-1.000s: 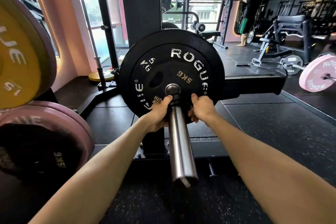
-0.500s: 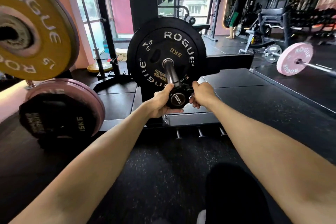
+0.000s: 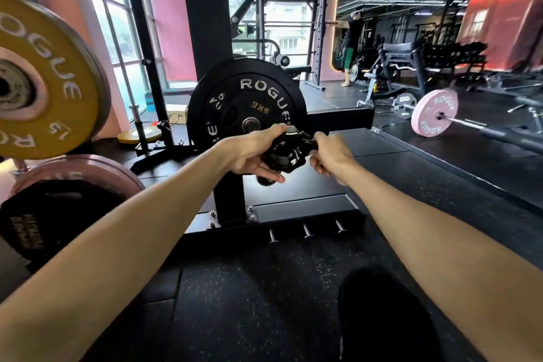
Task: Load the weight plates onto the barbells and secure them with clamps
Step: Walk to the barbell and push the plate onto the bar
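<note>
Your left hand (image 3: 255, 153) and right hand (image 3: 329, 157) both grip the black plastic barbell clamp (image 3: 289, 151), fingers curled round it, just in front of the black round ROGUE 5KG rubber plate (image 3: 246, 103). Plate sits on the steel bar sleeve (image 3: 251, 124). Yellow plate (image 3: 44, 79) at 9 o'clock.

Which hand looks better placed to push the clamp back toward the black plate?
Left, probably. The left hand wraps the black clamp from below, thumb over it, just in front of the black plate. The right hand only pinches the clamp's side lever, better suited to locking it.
</note>
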